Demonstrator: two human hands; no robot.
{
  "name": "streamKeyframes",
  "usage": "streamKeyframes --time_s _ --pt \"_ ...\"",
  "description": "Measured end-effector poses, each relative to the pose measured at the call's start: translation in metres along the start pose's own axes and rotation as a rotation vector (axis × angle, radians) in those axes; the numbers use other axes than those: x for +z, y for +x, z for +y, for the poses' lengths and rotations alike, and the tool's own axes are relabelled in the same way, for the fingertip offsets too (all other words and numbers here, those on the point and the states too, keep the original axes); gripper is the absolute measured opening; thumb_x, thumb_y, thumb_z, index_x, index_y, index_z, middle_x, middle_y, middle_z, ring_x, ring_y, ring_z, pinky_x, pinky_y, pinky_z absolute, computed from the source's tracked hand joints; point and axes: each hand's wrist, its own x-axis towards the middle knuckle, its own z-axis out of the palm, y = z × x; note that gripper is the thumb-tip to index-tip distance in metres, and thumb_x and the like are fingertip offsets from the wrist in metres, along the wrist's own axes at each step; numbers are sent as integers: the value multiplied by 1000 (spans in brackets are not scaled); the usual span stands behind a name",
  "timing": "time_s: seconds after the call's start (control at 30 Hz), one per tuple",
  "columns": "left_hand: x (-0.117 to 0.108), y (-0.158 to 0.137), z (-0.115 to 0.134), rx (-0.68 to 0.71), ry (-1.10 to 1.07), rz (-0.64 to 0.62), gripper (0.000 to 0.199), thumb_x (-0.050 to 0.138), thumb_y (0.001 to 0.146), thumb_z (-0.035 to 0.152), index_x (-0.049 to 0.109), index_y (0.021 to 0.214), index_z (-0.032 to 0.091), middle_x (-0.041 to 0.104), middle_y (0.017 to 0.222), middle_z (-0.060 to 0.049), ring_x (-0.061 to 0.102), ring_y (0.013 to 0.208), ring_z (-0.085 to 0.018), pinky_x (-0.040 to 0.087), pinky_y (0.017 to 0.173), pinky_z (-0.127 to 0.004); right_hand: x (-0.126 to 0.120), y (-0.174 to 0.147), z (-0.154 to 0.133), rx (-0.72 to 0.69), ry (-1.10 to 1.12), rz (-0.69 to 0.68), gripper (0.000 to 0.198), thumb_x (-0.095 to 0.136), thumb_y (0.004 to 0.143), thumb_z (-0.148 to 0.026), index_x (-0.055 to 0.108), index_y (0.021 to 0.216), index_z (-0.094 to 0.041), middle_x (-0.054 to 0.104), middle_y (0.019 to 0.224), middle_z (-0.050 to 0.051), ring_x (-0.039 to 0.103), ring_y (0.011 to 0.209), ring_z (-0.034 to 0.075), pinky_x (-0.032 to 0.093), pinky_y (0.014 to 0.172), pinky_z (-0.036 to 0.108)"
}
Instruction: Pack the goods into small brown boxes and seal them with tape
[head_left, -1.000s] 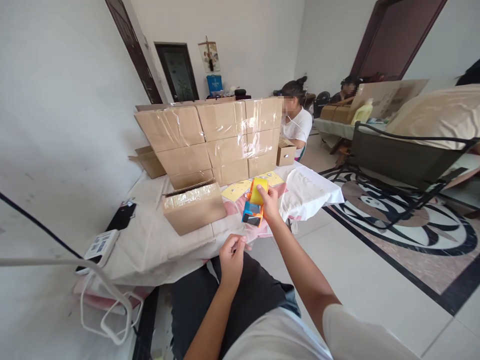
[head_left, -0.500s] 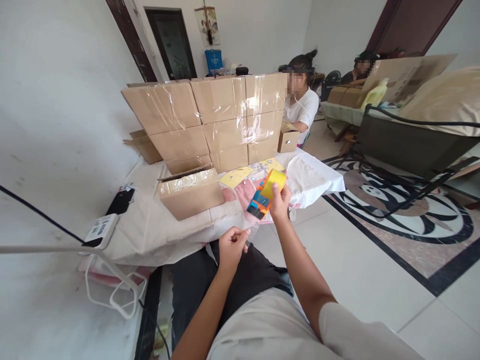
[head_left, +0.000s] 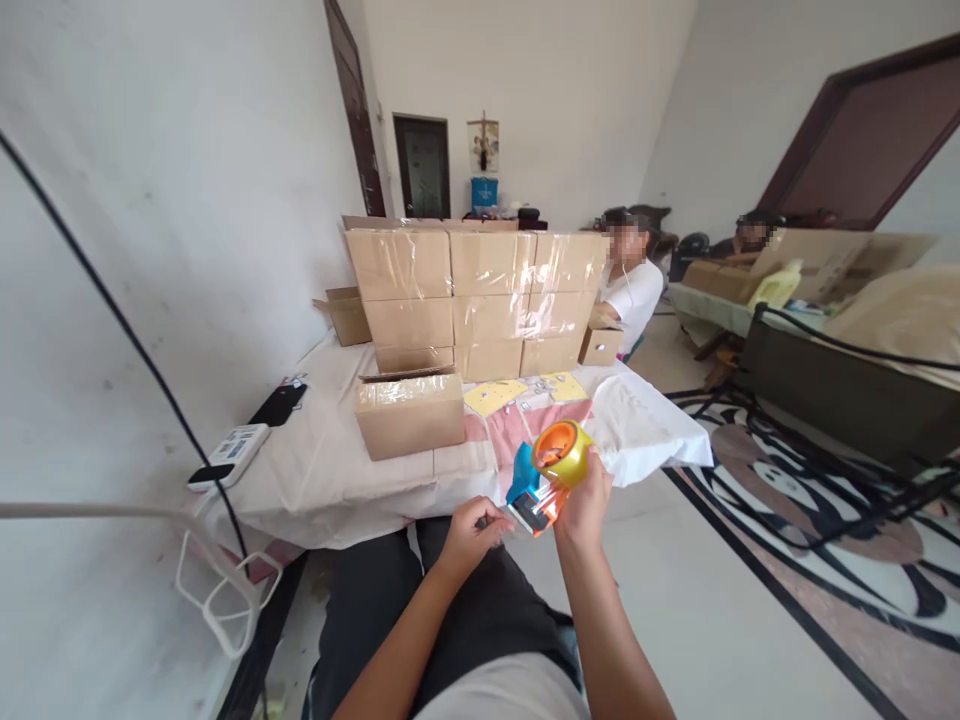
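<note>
A tape dispenser (head_left: 536, 500), orange and blue with a roll of yellowish tape (head_left: 581, 465) on it, is gripped in my right hand (head_left: 585, 505). Its black-edged cutting end points down and left, towards my left hand (head_left: 474, 532). The fingers of that hand are pinched close to the cutter, on what looks like the clear loose end of the tape. Both hands are over my lap, just off the front edge of the table. Beyond them, on the cloth, stands a small cardboard box (head_left: 412, 420) with its far flap raised and shiny tape along its top.
Stacked taped cartons (head_left: 487, 270) form a wall across the table (head_left: 300, 470). A white power strip (head_left: 236, 450) and black phone-like item lie at left, near a hanging black cable (head_left: 112, 300). A co-worker (head_left: 634, 295) sits behind the stack, another person farther right.
The view has shifted, with the table now lower in frame. My right hand has turned the dispenser, showing the roll's orange core, and its cutter is nearer my left fingers.
</note>
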Motion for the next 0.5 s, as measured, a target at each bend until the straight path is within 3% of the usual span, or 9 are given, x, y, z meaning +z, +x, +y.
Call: streamKeyframes --time_s 0.1,0.17,0.23,0.37,0.43,0.5 --pt "-1 2 0 63 13 2 38 75 78 53 66 62 19 68 61 -3 54 49 -12 43 53 -26 5 1 -5 170 45 -53 34 70 80 -47 64 96 -18 69 86 1 69 76 19 56 66 30" --pt "1 0 -1 77 26 8 37 75 79 52 68 62 20 68 61 -3 55 51 -13 43 55 -26 6 2 -5 202 35 -73 33 69 81 -46 64 95 -18 68 84 1 68 75 18 56 65 29" --pt "4 -1 -4 75 35 15 37 74 79 52 68 61 20 68 61 -3 55 53 -13 44 57 -26 5 3 -2 152 -22 -79 30 67 82 -46 63 91 -18 66 79 -1 67 71 17 55 62 29" --pt "1 0 -14 39 39 76 37 80 70 53 67 58 20 67 57 -2 55 53 -13 43 57 -26 -9 -2 -6 -91 -223 -92 26 61 86 -48 62 89 -22 64 76 0 65 68 19 54 56 30" --pt "-14 2 -21 -1 31 210 43 79 67 57 61 55 20 59 50 1 51 50 -13 40 55 -25 -23 2 -19 -173 -328 -173 30 56 88 -52 65 93 -24 65 78 2 66 67 22 54 53 33" --pt "-38 3 -29 -57 8 400 50 70 74 63 53 54 21 50 46 4 45 47 -12 35 51 -24 -37 13 -40 -223 -432 -316 37 52 88 -57 67 97 -25 66 79 4 67 67 25 54 51 37"
